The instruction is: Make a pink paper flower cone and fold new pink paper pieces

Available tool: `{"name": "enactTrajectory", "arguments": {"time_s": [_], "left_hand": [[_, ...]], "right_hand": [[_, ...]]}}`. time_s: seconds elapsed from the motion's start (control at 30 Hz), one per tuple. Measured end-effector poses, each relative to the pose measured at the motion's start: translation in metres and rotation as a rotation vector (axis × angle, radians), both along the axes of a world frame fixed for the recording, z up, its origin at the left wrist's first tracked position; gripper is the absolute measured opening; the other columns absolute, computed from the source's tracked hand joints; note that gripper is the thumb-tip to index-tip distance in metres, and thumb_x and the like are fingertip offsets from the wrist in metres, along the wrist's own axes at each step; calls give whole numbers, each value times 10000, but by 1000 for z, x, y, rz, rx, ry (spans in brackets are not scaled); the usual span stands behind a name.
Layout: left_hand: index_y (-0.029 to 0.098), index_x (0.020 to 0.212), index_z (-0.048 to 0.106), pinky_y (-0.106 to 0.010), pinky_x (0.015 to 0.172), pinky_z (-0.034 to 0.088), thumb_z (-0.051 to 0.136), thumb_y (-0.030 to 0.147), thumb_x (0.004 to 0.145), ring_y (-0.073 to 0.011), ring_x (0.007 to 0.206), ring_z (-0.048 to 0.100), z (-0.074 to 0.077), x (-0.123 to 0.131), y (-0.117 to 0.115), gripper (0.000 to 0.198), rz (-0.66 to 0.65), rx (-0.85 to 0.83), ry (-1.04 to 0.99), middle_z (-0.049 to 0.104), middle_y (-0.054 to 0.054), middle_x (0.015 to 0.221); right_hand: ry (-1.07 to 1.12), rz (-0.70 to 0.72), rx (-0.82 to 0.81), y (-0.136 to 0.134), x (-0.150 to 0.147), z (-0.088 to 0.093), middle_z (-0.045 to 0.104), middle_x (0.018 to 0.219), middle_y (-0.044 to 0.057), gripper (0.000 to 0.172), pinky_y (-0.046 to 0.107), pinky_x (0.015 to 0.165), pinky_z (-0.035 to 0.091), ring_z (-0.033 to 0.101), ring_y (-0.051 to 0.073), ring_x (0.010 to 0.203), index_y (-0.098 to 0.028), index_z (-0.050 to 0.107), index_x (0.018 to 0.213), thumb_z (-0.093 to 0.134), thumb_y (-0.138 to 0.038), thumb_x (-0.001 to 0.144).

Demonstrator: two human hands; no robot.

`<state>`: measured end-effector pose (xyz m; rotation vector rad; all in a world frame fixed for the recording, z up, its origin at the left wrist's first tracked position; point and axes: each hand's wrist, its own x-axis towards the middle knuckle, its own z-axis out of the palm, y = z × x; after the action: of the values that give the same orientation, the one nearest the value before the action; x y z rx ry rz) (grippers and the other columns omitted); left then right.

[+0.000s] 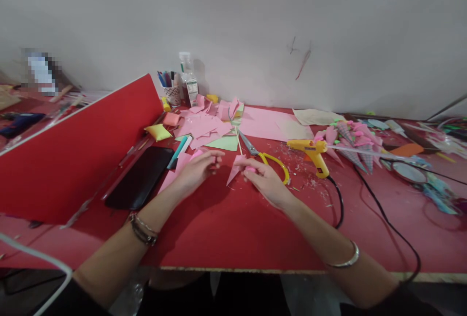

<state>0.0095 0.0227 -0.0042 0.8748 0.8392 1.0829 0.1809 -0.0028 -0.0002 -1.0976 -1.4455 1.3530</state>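
Observation:
My right hand [268, 182] is closed on a small pink paper cone [233, 172], whose point faces down toward the table. Something bright pink shows between its fingers, too small to name. To the left, my left hand [200, 172] hovers with fingers slightly curled and apart, nothing visible in them. Pink paper [170, 179] lies beneath that wrist. Just beyond my right hand are scissors [279, 165] with yellow handles, blades pointing away. A thin pale stick [239, 141] lies beside the blades.
A yellow glue gun [310, 153] with a black cord lies right, before a pile of finished-looking cones [355, 143]. Pink paper scraps [204, 124] are heaped behind. On the left are a black phone [140, 177], markers [178, 150] and an upright red board [91, 146].

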Motion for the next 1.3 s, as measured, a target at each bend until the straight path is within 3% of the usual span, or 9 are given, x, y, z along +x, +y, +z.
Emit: {"name": "enactTrajectory", "arguments": {"time_s": [0.13, 0.23, 0.3, 0.4, 0.53, 0.67, 0.83, 1.03, 1.3], "left_hand": [[152, 781, 633, -156, 531, 422, 566, 88, 677, -86, 629, 582, -1, -1, -2, 139, -39, -3, 136, 635, -24, 756], [139, 665, 610, -133, 366, 312, 583, 161, 691, -27, 362, 453, 0, -3, -4, 44, -14, 26, 128, 574, 27, 546], [127, 501, 522, -136, 306, 198, 532, 250, 746, -2, 252, 272, 1, -4, -5, 273, -7, 54, 108, 391, 77, 349], [143, 439, 403, -137, 307, 159, 470, 314, 786, 1, 252, 179, 3, -3, -6, 394, 20, 95, 56, 257, 101, 305], [147, 612, 493, -108, 415, 309, 607, 179, 678, -8, 394, 392, 2, -1, -5, 136, 61, 121, 29, 461, 78, 468], [147, 760, 578, -175, 607, 425, 638, 150, 635, -57, 594, 537, -2, 0, -2, 139, 21, 67, 16, 615, 15, 697], [136, 682, 593, -162, 440, 350, 611, 245, 680, -43, 417, 461, -4, -4, -2, 110, -57, 138, 33, 549, 37, 507], [146, 419, 406, -163, 338, 187, 486, 334, 785, -21, 275, 235, 0, -4, -7, 419, -46, 203, 67, 286, 77, 295], [129, 831, 588, -145, 576, 396, 510, 64, 726, -49, 604, 501, 0, 1, -2, 146, 166, 49, -44, 526, 27, 654]], "right_hand": [[104, 79, -65, 2, -1, 0, 607, 903, 2, 212, 208, 734, 437, 566, 75, 832, -212, 618, 855, 521, -125, 688], [168, 35, -137, 1, 0, 0, 591, 637, -38, 125, 175, 483, 432, 544, 42, 488, -193, 593, 800, 515, -245, 716], [114, 23, -138, 0, 2, 1, 493, 420, -67, 249, 158, 311, 285, 374, 21, 283, -168, 573, 656, 450, -362, 753], [41, 1, -97, 0, 4, 0, 374, 292, -73, 407, 170, 283, 178, 264, 21, 247, -161, 509, 489, 394, -442, 759], [40, -59, 20, 3, 3, -1, 561, 571, -37, 102, 175, 434, 352, 441, 38, 450, -176, 594, 651, 574, -276, 644], [-72, -26, 119, 4, 2, -1, 611, 846, 12, 155, 230, 705, 425, 547, 96, 788, -198, 615, 795, 567, -184, 648], [-298, 186, 120, -2, 3, 1, 588, 619, -4, 160, 223, 481, 426, 527, 82, 489, -171, 595, 834, 494, -254, 741], [-503, 284, 502, -7, 1, 2, 571, 857, 41, 91, 298, 769, 428, 536, 135, 809, -187, 586, 776, 537, -154, 707], [-382, 175, 305, -8, 0, 0, 518, 711, -6, 106, 230, 545, 425, 520, 90, 541, -192, 472, 871, 466, -229, 772]]}}
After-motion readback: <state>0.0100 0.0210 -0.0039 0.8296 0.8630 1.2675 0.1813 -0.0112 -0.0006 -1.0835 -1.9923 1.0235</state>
